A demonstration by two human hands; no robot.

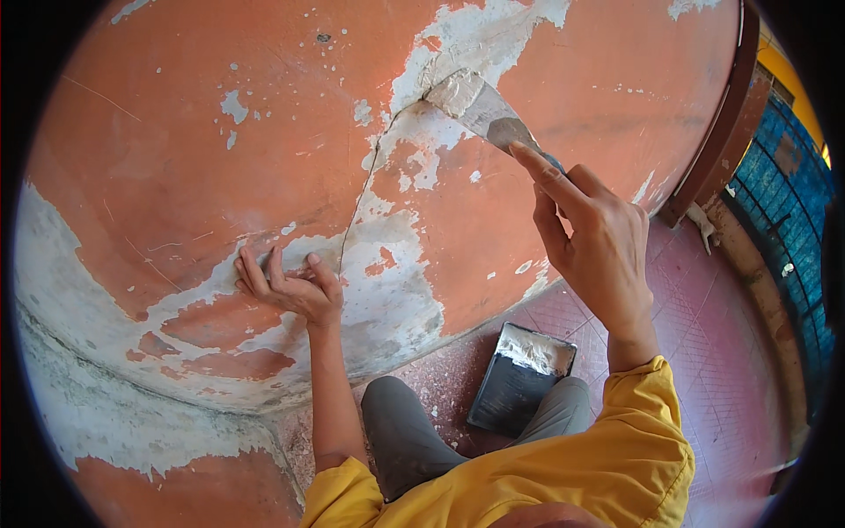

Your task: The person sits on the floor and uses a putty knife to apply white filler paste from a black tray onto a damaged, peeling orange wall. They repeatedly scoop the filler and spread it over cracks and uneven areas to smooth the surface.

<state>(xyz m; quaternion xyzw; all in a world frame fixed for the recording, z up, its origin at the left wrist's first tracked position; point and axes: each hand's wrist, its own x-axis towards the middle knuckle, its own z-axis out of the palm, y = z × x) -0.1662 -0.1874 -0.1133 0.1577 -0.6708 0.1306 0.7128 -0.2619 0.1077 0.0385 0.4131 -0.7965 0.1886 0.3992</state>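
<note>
My right hand (598, 238) grips the handle of a putty knife (487, 110), its index finger stretched along it. White filler coats the end of the blade, which lies against the wall (229, 167) at the upper end of a dark crack (355, 211). That crack runs down through a patch of bare, whitish plaster (378, 264) where the orange paint is gone. Lower and to the left, my left hand (295, 286) rests against the wall with its fingers bent and apart, holding nothing. It is just left of the crack's lower end.
A dark rectangular tray (509, 400) holding white filler (532, 350) sits on the reddish tiled floor (704, 352) between my knees. Paint flakes lie near the wall's foot. At right are a brown post (717, 132), a blue sheet behind bars (783, 194) and a small animal (702, 224).
</note>
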